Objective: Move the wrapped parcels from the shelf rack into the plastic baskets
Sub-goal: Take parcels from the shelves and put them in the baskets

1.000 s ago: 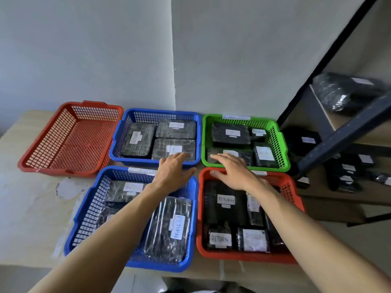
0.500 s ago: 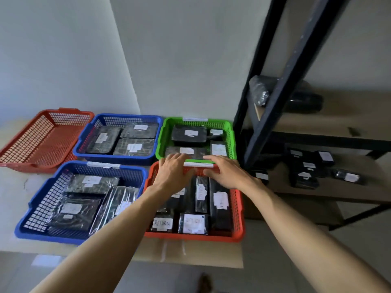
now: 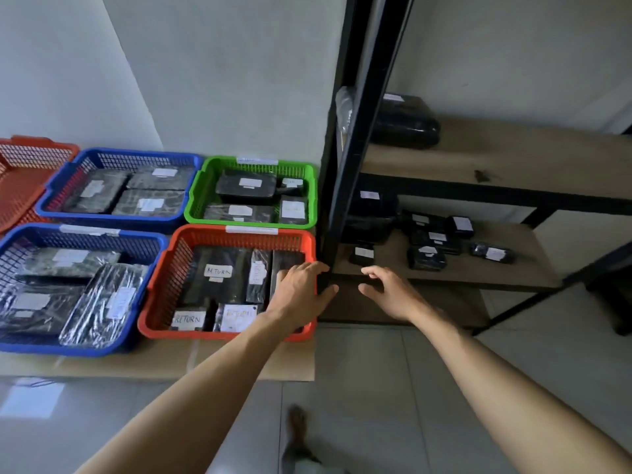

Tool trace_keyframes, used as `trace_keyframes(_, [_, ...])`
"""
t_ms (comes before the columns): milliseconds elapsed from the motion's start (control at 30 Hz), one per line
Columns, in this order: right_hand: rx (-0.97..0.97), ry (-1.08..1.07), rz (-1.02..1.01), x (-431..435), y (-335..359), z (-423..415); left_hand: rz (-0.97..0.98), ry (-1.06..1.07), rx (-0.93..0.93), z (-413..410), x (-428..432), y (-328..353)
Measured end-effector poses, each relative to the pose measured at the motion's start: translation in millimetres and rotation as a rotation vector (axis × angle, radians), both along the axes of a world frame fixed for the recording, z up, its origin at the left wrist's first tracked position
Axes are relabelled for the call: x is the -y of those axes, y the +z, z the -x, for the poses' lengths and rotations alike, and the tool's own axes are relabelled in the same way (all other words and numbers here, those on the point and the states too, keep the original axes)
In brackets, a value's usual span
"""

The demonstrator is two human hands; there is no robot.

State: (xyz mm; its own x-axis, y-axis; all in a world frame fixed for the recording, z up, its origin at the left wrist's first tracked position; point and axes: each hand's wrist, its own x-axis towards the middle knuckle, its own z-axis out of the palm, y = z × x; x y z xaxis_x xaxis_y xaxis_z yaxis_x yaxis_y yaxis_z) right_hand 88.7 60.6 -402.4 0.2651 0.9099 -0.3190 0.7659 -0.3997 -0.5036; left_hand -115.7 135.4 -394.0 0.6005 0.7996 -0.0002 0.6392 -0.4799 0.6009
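Note:
Black wrapped parcels with white labels [image 3: 427,249] lie in a cluster on the lower board of the shelf rack [image 3: 352,159]; one small parcel [image 3: 363,254] sits nearest its front post. A bigger black parcel [image 3: 403,121] rests on the upper board. My left hand [image 3: 301,290] hovers open over the right end of the near red basket [image 3: 239,234], which holds several parcels marked RETURN. My right hand [image 3: 390,292] is open and empty just in front of the lower board's edge.
A green basket [image 3: 195,200], two blue baskets [image 3: 102,157] [image 3: 150,234] with parcels and a far red basket [image 3: 34,148] sit on cardboard on the floor to the left. The rack's black post stands between my hands. My foot [image 3: 297,425] is on the tiles below.
The view has swung right toward the rack. Both hands have left the baskets' rims and moved right, the right one now past the rack post near the lower shelf.

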Motion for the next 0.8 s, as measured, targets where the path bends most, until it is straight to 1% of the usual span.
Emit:
trace_keyframes(100, [-0.006, -0.033, 0.028, 11.5, -11.2, -29.9, 0.055, -0.012, 0.010, -20.9, 20.8, -3.4])
trace_keyframes(200, [-0.033, -0.064, 0.030, 12.6, -23.4, -63.6, 0.093, 0.004, 0.015, -46.9, 24.2, -12.8])
trace_keyframes(367, [-0.065, -0.057, 0.047, -9.8, -56.4, -124.1, 0.169, 0.094, -0.031, -112.9, 12.7, -37.5])
trace_keyframes(467, [-0.091, -0.049, 0.078, -33.9, -91.6, -157.8, 0.242, 0.190, -0.052, -157.3, 0.7, -68.0])
trace_keyframes(633, [-0.138, -0.069, 0.093, -78.3, -157.9, -192.9, 0.386, 0.335, -0.068, -213.1, -16.4, -141.1])
trace_keyframes(733, [-0.137, -0.039, 0.068, -105.9, -193.3, -202.5, 0.390, 0.375, -0.073, -233.2, -32.3, -182.9])
trace_keyframes(800, [-0.155, -0.013, 0.001, -125.3, -218.1, -205.8, 0.361, 0.380, -0.056, -242.1, -45.2, -205.3])
